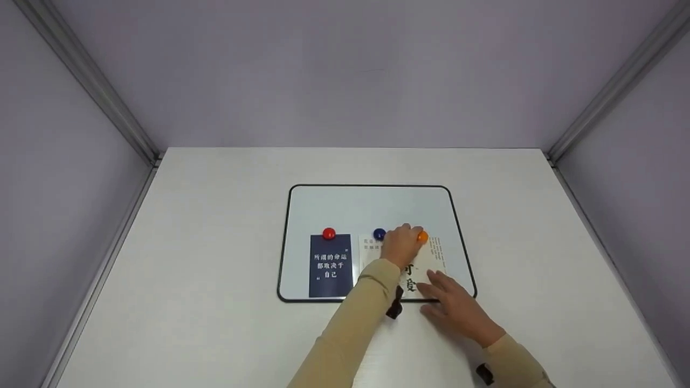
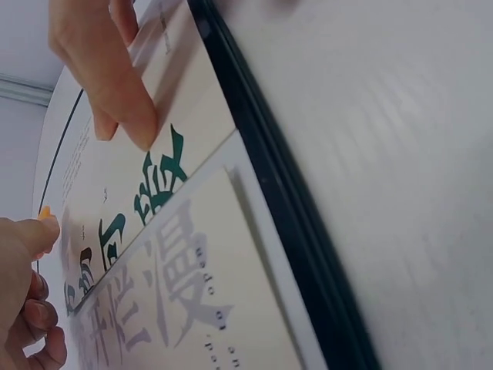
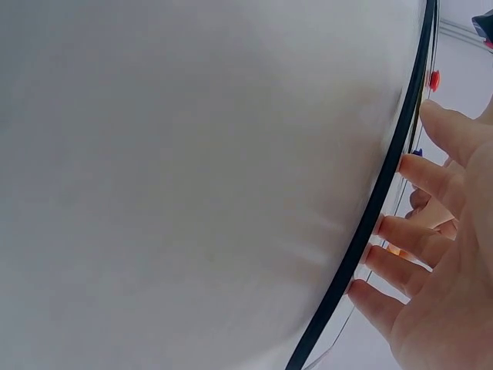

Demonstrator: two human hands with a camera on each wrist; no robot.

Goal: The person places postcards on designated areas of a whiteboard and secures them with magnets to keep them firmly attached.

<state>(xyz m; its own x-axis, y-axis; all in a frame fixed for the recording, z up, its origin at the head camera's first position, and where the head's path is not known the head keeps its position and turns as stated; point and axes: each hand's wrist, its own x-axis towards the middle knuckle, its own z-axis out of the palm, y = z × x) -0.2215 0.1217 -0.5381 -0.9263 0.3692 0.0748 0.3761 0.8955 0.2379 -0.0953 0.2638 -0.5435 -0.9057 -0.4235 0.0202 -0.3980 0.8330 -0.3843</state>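
My left hand [image 1: 401, 247] pinches a round orange magnet [image 1: 423, 237] at the top of a cream card with dark characters [image 1: 436, 260]. This card lies on a white magnetic board [image 1: 372, 207] with a black frame. My right hand [image 1: 458, 307] rests its extended, spread fingers on the card's lower part, by the board's near edge. Left of it lies a pale card with grey characters [image 2: 254, 308], partly hidden by my left arm, with a dark blue magnet [image 1: 379, 234] at its top. A red magnet [image 1: 329, 233] sits atop a navy card [image 1: 330, 283].
The board lies flat on a white table [image 1: 215, 242]. Pale lilac panels [image 1: 350, 81] stand behind the table and on both sides. A black strap piece [image 1: 395, 308] shows at my left wrist, and another [image 1: 484, 373] at my right.
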